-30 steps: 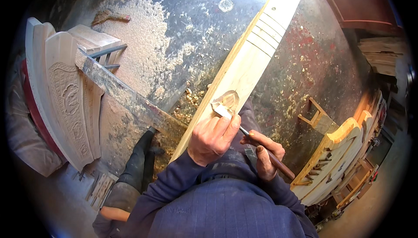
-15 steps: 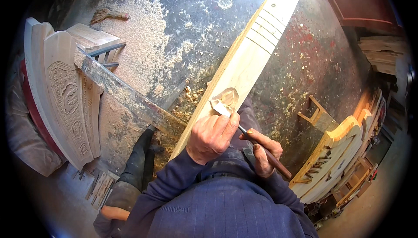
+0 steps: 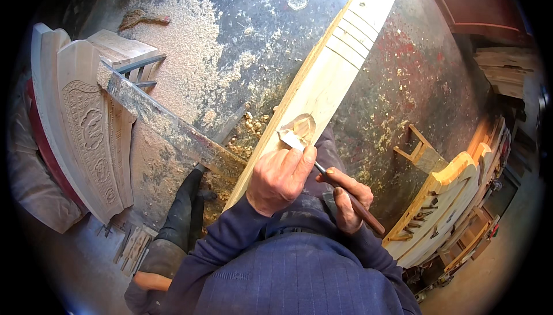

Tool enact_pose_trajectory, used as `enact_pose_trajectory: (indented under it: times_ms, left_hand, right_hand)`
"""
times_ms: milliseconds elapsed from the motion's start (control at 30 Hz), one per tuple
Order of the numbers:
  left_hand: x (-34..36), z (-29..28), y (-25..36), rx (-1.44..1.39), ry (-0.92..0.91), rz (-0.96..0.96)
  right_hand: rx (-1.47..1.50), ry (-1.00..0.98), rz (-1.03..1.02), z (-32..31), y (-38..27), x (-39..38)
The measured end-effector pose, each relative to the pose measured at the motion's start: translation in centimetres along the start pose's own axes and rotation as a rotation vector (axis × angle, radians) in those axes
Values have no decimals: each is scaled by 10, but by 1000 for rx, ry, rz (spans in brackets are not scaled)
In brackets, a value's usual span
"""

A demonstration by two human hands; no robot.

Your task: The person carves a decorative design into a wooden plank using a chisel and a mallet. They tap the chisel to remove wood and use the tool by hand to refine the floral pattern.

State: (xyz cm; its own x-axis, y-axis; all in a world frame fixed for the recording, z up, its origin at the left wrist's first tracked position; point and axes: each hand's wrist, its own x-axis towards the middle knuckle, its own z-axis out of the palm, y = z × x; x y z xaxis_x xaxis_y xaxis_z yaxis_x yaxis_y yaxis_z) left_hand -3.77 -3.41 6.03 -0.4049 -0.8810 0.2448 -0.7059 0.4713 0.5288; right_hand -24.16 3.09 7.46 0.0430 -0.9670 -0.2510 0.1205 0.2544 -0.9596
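Note:
A long pale wooden beam [image 3: 319, 82] slants from the far right toward my lap. A small leaf-shaped carving [image 3: 300, 126] is cut into its top face near me. My left hand [image 3: 277, 179] rests by the beam, its fingers closed on the front of a chisel [image 3: 368, 219]. The chisel's broad bright blade shows just past those fingers, at the near edge of the carving. Behind it, my right hand [image 3: 349, 198] is wrapped around the dark wooden handle, whose end sticks out toward the lower right.
Carved panels [image 3: 92, 131] stand at the left beside a dusty plank [image 3: 173, 125]. Another person's hand [image 3: 152, 281] shows at lower left. A brush [image 3: 144, 19] lies by sawdust. To the right are a small wooden stool [image 3: 423, 152] and a board holding several tools [image 3: 423, 216].
Both hands keep their hold on the chisel. The blade and the left fingers have shifted very slightly, and the carving shows a little more.

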Motion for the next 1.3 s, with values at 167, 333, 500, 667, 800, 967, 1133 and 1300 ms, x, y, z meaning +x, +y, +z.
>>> enact_pose_trajectory:
  times_ms: [167,333,500,667,800,967,1133,1300]
  left_hand:
    - [3,-3,1,-15,-15,-17]
    - [3,-2,0,-36,-8,-16]
    - [2,-2,-1,-46,-3,-17]
    - [6,-7,1,-57,-37,-59]
    - [8,-9,2,-56,-48,-67]
    - [7,-5,2,-98,11,-55]
    - [6,-4,1,-118,26,-64]
    - [6,-4,1,-131,26,-78]
  right_hand:
    - [13,3,43,0,-6,1]
    - [-14,4,12,0,-9,5]
    - [-51,-1,-10,1,-15,9]
    - [-153,-9,-5,2,-22,14]
    - [-190,-1,22,3,-30,16]
    - [-227,-10,-25,1,-32,18]
    - [-289,-12,-5,2,-39,21]
    - [-293,-53,-55,-3,-37,24]
